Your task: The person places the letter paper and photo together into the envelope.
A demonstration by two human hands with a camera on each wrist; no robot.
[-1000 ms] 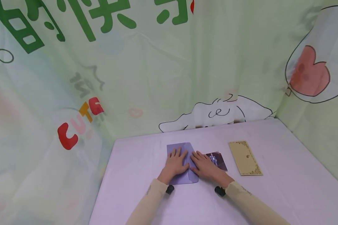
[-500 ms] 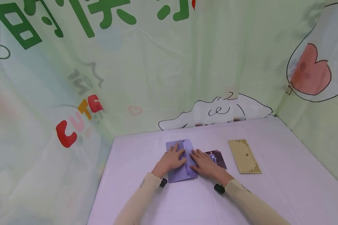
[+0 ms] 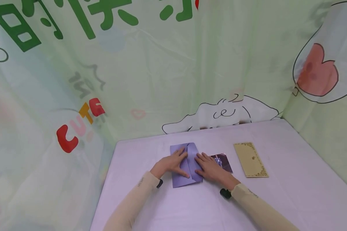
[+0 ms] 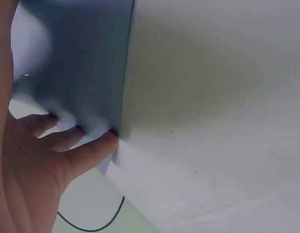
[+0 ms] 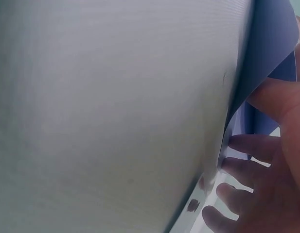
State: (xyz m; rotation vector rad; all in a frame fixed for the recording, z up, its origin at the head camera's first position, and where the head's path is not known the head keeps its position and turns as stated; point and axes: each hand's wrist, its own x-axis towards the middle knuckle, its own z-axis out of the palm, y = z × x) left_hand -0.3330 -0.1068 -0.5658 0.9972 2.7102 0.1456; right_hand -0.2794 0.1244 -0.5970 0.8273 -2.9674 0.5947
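A purple envelope lies on the table, with its long flap folded over along the right side. Across its left half rests my left hand, fingers spread and thumb pointing toward the flap's edge. My right hand lies along the envelope's right border, extended fingertips on the flap. In the left wrist view, the fingertips of the left hand touch the envelope near its edge. The right wrist view has the right hand with fingers extended against the purple paper.
Partly under the right hand is a photo print of a figure in blue. Farther right lies a tan card-like rectangle with an ornate border. A pale cloth covers the table; printed curtains stand behind it and at both sides.
My left hand has slid left and turned sideways across the envelope, baring the flap's edge. The right hand has stayed on the right border.
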